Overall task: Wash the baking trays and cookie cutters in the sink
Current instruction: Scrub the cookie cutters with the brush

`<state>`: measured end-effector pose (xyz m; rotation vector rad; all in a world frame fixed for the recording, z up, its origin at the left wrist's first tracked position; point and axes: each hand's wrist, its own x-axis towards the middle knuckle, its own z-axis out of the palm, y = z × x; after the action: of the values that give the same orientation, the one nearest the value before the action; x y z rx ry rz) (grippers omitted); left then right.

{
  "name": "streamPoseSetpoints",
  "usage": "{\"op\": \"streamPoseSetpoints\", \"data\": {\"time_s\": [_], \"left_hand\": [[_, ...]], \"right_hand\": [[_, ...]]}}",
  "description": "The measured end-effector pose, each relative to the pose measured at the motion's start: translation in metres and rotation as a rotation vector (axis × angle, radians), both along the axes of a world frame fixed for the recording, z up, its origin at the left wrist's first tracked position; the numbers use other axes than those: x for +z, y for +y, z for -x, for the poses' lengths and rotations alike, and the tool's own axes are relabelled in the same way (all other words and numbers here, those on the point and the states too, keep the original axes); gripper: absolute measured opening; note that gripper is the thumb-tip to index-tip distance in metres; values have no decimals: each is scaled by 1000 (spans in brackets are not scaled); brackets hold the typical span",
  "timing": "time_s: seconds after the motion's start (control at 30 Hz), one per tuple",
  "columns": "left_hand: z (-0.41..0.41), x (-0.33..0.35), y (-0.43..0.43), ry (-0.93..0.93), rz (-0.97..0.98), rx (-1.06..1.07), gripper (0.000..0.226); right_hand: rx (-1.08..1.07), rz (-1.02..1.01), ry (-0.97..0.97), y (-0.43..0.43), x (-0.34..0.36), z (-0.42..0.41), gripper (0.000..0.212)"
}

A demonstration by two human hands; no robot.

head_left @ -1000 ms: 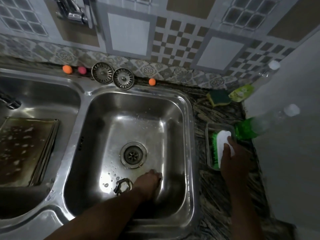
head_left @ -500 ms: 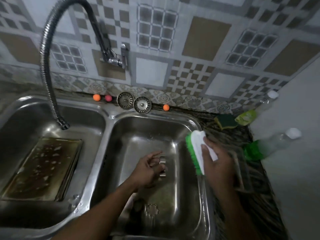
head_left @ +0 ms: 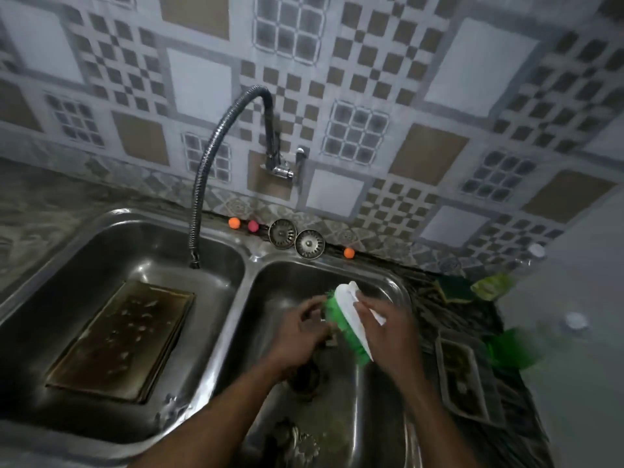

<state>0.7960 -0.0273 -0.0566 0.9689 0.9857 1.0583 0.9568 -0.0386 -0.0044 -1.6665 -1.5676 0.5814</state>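
Head view: over the right basin [head_left: 337,262], the left hand [head_left: 299,334] is pinching a mostly hidden cookie cutter [head_left: 328,336], steadying it for the green brush [head_left: 347,320] that the right hand [head_left: 390,337] is gripping; the baking tray [head_left: 125,339] is lying, probably soaking, in the left basin [head_left: 152,238].

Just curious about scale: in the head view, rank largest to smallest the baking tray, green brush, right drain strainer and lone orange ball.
1. baking tray
2. green brush, partly hidden by the right hand
3. right drain strainer
4. lone orange ball
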Motion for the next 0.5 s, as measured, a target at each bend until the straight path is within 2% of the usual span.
{"op": "streamPoseSetpoints", "data": {"time_s": [0.07, 0.13, 0.23, 0.43, 0.5], "left_hand": [[2, 2, 3, -251, 189, 8, 44], [1, -1, 2, -403, 283, -80, 46], [-4, -4, -3, -467, 303, -179, 51], [-2, -6, 5, -608, 363, 1, 53], [-2, -6, 4, -622, 360, -5, 53]], "right_hand": [[-3, 12, 85, -6, -1, -1, 21], [-75, 29, 148, -9, -2, -1, 20], [-164, -13, 161, -7, -1, 3, 20], [-83, 55, 136, -19, 3, 2, 21], [-72, 54, 75, -18, 1, 0, 21]]}}
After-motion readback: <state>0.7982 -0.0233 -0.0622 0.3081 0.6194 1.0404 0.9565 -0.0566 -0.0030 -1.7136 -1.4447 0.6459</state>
